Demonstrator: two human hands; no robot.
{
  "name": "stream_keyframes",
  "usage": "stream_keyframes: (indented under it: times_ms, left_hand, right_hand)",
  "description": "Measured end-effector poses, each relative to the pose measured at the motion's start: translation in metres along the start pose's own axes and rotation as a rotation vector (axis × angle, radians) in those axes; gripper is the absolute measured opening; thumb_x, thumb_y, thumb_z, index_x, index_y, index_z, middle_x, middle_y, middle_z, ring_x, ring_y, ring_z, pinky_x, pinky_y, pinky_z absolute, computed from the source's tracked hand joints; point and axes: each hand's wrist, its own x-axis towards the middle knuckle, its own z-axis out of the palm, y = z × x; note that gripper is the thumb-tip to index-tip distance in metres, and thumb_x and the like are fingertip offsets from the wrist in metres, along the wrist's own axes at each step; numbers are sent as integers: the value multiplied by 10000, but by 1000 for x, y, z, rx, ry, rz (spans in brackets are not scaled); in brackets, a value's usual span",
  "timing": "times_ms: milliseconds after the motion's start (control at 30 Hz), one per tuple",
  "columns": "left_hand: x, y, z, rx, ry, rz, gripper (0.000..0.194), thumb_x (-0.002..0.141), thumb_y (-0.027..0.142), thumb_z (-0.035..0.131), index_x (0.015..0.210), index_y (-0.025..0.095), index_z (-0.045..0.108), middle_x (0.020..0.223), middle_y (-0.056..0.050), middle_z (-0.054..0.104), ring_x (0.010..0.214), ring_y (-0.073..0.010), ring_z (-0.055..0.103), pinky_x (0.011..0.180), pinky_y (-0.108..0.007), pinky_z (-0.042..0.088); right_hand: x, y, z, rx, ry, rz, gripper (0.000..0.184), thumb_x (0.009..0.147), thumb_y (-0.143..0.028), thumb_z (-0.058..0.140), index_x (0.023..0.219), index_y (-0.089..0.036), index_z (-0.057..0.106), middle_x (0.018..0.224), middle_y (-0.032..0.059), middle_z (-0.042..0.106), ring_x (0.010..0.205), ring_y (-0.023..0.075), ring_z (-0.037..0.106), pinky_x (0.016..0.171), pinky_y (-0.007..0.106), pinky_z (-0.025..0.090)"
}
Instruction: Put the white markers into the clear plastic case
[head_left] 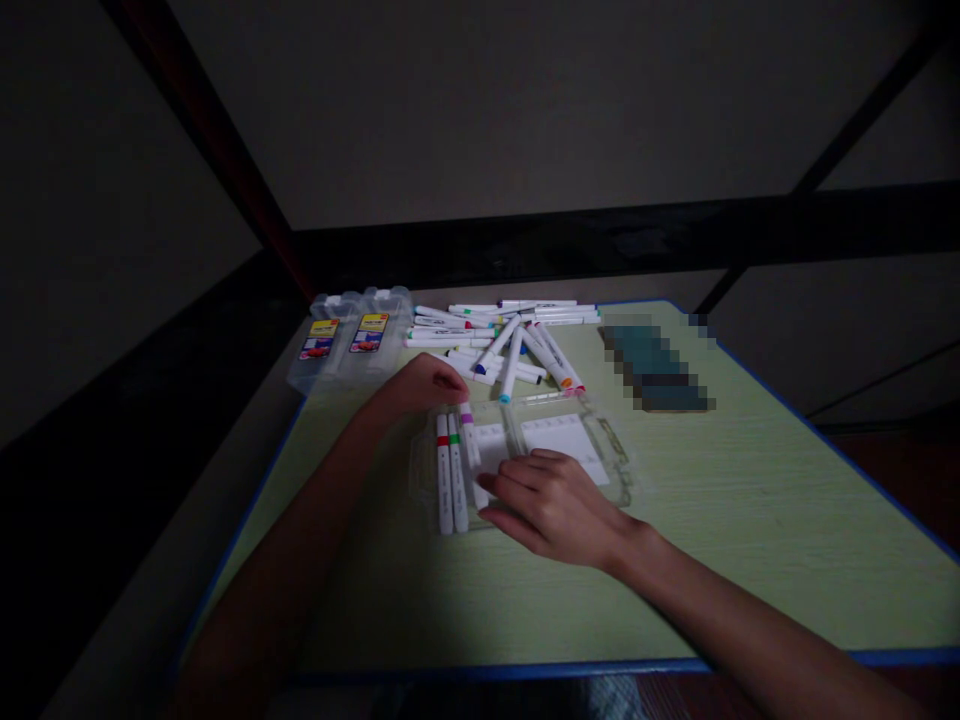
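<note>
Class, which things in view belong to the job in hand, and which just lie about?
Job in hand, apparently:
purple-banded marker
red-banded marker; green-banded marker
open clear case
loose markers

Lying about, seemingly:
two labelled cases
pixelated flat object

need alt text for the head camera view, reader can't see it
A person's left hand and right hand are at opposite ends of a purple-banded marker over an open clear case, beside red-banded and green-banded markers. Behind, loose markers lie piled on a pale green table, with two labelled clear cases left and a pixelated object right.
</note>
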Motion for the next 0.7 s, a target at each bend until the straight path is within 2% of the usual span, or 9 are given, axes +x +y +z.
stream_keyframes:
  times_ms: [267, 700]
  left_hand:
    - [1, 3, 3, 58, -84, 16, 94, 532, 159, 623, 583, 106, 682, 512, -17, 632, 499, -108, 539, 491, -190, 395]
    - [1, -4, 9, 157, -111, 36, 112, 536, 162, 622, 606, 117, 697, 512, -10, 635, 484, -97, 526, 483, -182, 378]
  right_hand:
    - [-1, -5, 4, 36, -69, 1, 285, 863, -343, 398, 921, -146, 596, 721, 26, 613, 613, 150, 548, 566, 298, 319]
    - [0, -7, 4, 54, -146, 19, 280, 847, -343, 423, 942, -146, 598, 751, 25, 613, 624, 160, 557, 564, 309, 311]
